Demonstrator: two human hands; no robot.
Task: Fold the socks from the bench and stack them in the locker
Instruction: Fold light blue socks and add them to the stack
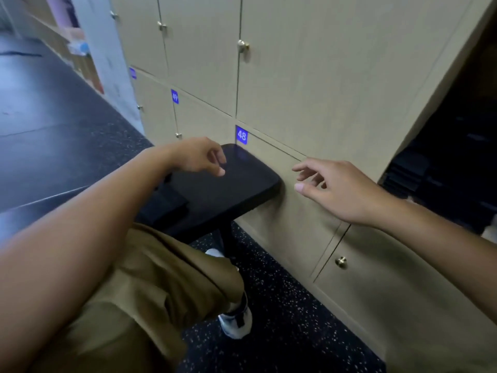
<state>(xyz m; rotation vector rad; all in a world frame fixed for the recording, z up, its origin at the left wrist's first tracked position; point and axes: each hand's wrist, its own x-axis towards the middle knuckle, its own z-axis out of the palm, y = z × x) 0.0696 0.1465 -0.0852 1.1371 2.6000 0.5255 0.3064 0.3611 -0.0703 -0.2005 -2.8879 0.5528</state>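
A black bench [231, 184] stands end-on against the beige lockers. A dark folded piece [164, 203], possibly socks, lies on the bench by my left forearm; blur hides what it is. My left hand [201, 157] hovers over the bench top with loosely curled fingers, holding nothing. My right hand [333, 189] is stretched in front of the locker face, fingers relaxed and spread, empty. An open locker [441, 168] at the far right shows a dark interior with dark stacked items.
Beige locker doors [309, 76] with brass knobs [341, 261] and blue number tags, one reading 48 [241, 135], fill the wall. The floor is dark speckled rubber [282, 305]. My knee in tan trousers [161, 278] and a white shoe [236, 324] sit below the bench.
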